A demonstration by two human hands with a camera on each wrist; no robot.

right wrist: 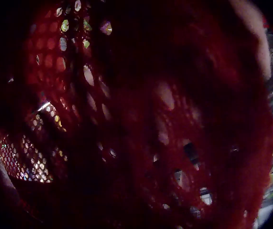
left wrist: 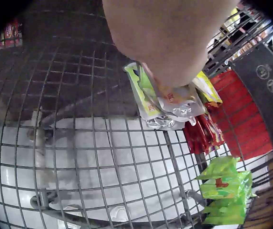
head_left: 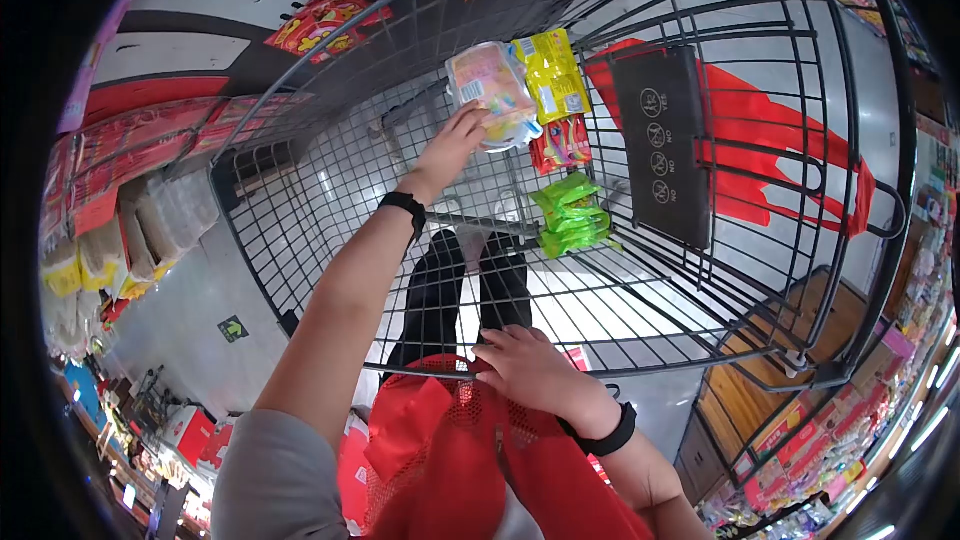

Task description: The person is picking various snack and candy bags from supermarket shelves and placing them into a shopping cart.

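Observation:
In the head view my left hand (head_left: 450, 150) reaches into a wire shopping cart (head_left: 330, 180). Its fingers lie on the near left part of a pink-and-white packet (head_left: 485, 80). From the left wrist, silver-edged packets (left wrist: 148, 98) lie overlapped under that hand, and its fingertips are hidden. Beside the pink packet are a yellow packet (head_left: 550, 75) and a red packet (head_left: 562, 145). Nearer to me sit bright green packets (head_left: 570, 215). My right hand (head_left: 535, 370) rests at the cart's near rim, against red mesh cloth (head_left: 465, 395); this cloth fills the right wrist view.
A dark panel (head_left: 660, 210) with printed symbols and red cloth (head_left: 745, 130) stand at the cart's right side. Shelves with hanging red packs (head_left: 130, 155) line the left. Wooden boards (head_left: 760, 380) show below right, and a green floor sign (head_left: 233, 329) lies at left.

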